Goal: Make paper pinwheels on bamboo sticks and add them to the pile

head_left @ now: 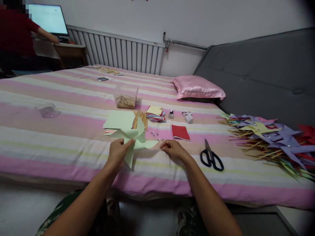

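Observation:
My left hand (118, 152) is closed on a pale green paper pinwheel (140, 145), thumb pressed at its folded middle, with the blades spread around. To its right, my right hand (174, 149) has its fingertips pinched together beside several small shiny metal fasteners (157, 134) on the bedspread; whatever is between those fingertips is too small to make out. Behind the pinwheel lie a stack of pale green paper squares (119, 120) and a bundle of thin wooden sticks (140, 118). A red paper piece (180, 132) lies just beyond my right hand.
Black-handled scissors (211, 157) lie to the right, near a pile of finished pinwheels (273, 137). Farther back are a clear box of sticks (126, 97), small coloured papers (155, 114), a little bottle (171, 114) and a pink pillow (198, 87). A person sits at a monitor (49, 19).

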{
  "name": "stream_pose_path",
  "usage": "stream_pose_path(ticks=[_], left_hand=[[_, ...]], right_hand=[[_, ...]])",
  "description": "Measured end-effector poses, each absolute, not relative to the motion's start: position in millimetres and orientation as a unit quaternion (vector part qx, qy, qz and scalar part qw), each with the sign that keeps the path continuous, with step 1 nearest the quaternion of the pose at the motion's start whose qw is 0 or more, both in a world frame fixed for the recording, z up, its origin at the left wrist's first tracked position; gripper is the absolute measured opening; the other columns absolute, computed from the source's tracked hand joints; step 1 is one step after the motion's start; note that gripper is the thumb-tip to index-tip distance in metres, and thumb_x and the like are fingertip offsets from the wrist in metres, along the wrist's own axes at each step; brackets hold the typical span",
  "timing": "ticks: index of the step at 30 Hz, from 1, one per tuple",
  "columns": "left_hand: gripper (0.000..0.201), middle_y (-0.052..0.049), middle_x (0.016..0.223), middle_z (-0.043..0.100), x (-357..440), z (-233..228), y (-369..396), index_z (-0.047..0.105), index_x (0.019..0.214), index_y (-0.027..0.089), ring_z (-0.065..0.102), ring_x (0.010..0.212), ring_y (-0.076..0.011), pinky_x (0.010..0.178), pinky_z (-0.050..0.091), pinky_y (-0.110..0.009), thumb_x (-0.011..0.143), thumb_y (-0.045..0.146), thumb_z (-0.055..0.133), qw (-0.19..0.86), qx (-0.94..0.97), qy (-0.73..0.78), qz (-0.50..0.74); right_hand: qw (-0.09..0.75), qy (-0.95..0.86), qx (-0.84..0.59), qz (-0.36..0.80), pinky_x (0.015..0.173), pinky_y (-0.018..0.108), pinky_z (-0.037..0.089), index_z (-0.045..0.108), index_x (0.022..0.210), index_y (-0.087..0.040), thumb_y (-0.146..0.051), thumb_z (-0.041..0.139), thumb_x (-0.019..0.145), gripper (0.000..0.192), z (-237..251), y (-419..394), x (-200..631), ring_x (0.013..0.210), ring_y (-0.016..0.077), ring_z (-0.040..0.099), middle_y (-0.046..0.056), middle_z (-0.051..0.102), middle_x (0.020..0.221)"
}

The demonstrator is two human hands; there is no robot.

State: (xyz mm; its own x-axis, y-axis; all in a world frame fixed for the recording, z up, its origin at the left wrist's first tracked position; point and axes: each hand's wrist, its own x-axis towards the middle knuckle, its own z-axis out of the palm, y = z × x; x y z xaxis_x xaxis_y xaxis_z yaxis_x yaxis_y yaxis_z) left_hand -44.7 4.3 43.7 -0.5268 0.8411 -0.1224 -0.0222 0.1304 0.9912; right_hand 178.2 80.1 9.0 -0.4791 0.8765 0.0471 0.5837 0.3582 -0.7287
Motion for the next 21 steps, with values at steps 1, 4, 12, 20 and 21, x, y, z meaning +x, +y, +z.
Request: stream_pose_path(ticks=[1,4,12,20,21], left_hand=[[0.030,0.005,0.047,0.046,-44.6,43.7,4.3,0.054,0.054,0.015,0.040,0.043,-0.0088,0.041,0.025,-0.022,0.052,0.038,0.073,0.371,0.314,0.652,0.582],[0.030,0.005,0.047,0.046,-44.6,43.2,4.3,0.054,0.054,0.015,0.040,0.043,-0.0085,0.041,0.025,-0.021,0.053,0.038,0.073,0.372,0.316,0.648,0.585],[0.030,0.005,0.046,0.046,-43.5,43.7,4.5,0.053,0.052,0.015,0.040,0.041,-0.0083,0.040,0.025,-0.021,0.052,0.038,0.072,0.372,0.311,0.651,0.584],[0.029,0.006,0.043,0.041,-40.8,42.6,5.1,0.051,0.051,0.017,0.038,0.040,-0.0088,0.038,0.022,-0.021,0.052,0.036,0.072,0.353,0.325,0.659,0.579],[0.029,0.006,0.043,0.041,-40.8,42.6,5.0,0.050,0.050,0.017,0.037,0.040,-0.0086,0.038,0.021,-0.021,0.052,0.036,0.072,0.353,0.327,0.660,0.577]], right_hand=[[0.224,-0.791,-0.462,0.332,0.063,0.020,0.043,0.069,0.076,-0.016,-0.011,0.051,0.074,0.018,8.5,80.0,178.6,0.070,0.0138,0.062,0.003,0.071,0.077],[0.235,-0.784,-0.475,0.324,0.065,0.022,0.042,0.069,0.073,-0.017,-0.009,0.051,0.072,0.019,7.4,79.2,177.6,0.072,0.0151,0.062,0.004,0.071,0.078],[0.250,-0.782,-0.477,0.313,0.066,0.022,0.042,0.068,0.081,-0.017,-0.011,0.053,0.073,0.018,17.4,69.0,183.2,0.072,0.0152,0.062,0.003,0.070,0.079],[0.258,-0.759,-0.528,0.279,0.063,0.021,0.040,0.068,0.074,-0.018,-0.017,0.051,0.077,0.017,11.5,69.1,178.2,0.070,0.0149,0.061,0.003,0.070,0.074],[0.258,-0.757,-0.535,0.274,0.063,0.021,0.040,0.068,0.074,-0.018,-0.017,0.051,0.076,0.017,10.2,70.2,176.7,0.070,0.0147,0.061,0.003,0.070,0.073]])
